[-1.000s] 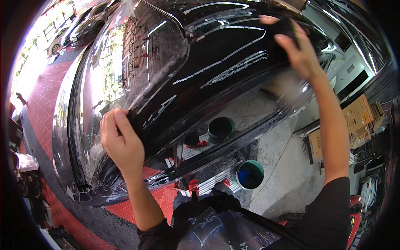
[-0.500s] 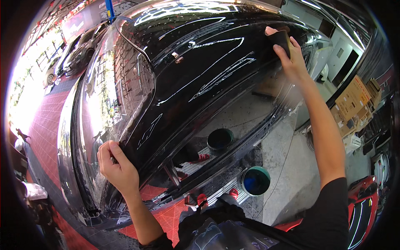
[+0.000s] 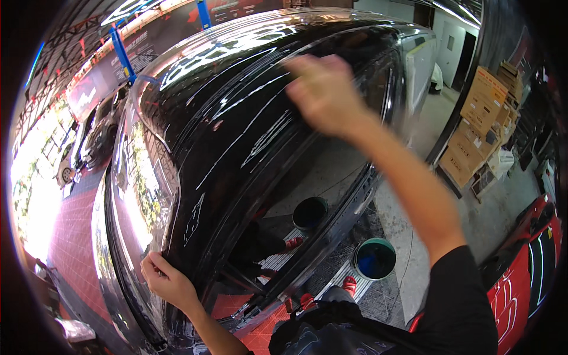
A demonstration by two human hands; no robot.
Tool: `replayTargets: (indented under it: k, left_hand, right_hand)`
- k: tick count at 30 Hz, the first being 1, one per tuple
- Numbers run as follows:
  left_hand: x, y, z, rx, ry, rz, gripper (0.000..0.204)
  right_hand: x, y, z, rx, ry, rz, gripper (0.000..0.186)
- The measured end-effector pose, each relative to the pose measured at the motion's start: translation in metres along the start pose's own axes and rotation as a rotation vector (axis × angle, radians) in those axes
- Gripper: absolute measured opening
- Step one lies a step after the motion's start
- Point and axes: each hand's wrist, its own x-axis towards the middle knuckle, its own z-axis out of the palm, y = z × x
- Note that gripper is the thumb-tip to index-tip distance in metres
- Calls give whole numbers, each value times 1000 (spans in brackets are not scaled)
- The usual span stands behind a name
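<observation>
A glossy black car roof (image 3: 236, 124) with bright light reflections and water drops spreads in front of me. Down at the near left, my left hand (image 3: 168, 281) is closed, thumb against curled fingers, at the edge between the black panel and the windshield (image 3: 139, 177). Whatever lies in that pinch is too small to make out. My right hand (image 3: 325, 94) is over the middle of the roof, smeared by motion, its fingers curled. A yellowish patch shows among them, where the dark flat squeegee of the earlier frame was held; its outline is blurred.
A dark bucket with a green rim (image 3: 374, 258) stands on the floor beside a white ribbed step (image 3: 337, 281) by my feet; the side window mirrors it. Cardboard boxes (image 3: 473, 136) are stacked at right. A red car (image 3: 520, 296) stands at lower right, blue posts (image 3: 122, 56) behind.
My right hand has swept left across the roof from its far right end. My left hand keeps its pinch at the edge. The view has shifted, with the car appearing farther left.
</observation>
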Motion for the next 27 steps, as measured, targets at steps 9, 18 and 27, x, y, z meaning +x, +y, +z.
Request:
replayTargets:
  k: [9,18,27]
  left_hand:
    - [-2,-3,-8,-69,-35,-1,25]
    - [0,-9,-18,-41,-7,-100,26]
    - [-3,-17,-11,36,6,-82,26]
  right_hand:
    - [27,19,-9,3,-117,-24,36]
    - [18,-57,11,77,-107,-254,40]
    - [13,-100,21,315,-48,-342,38]
